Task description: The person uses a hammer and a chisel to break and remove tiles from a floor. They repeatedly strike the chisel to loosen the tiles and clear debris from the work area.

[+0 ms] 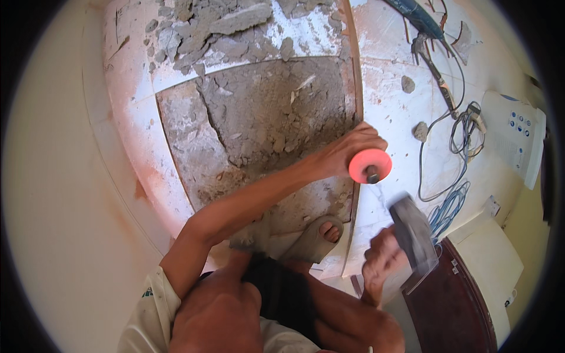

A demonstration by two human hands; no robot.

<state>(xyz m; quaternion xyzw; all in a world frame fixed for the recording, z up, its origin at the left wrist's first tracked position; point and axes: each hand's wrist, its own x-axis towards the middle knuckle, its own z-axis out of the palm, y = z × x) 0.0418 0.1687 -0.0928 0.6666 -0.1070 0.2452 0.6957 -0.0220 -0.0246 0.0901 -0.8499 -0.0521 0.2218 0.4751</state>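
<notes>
The hammer [412, 229], above the white tiles [376, 97] beyond the lower right corner of the broken patch [265, 112], is likely heavy and rigid, best held by its handle; the right hand [384, 257] is closed around that. The chisel [379, 161], by the patch's right edge, seems stiff and lighter, best gripped below its guard, where the left hand [360, 144] is clamped. The hammer's head looks dark, blocky, blurred; the chisel shows a round pink guard and small metal end, its tip hidden
</notes>
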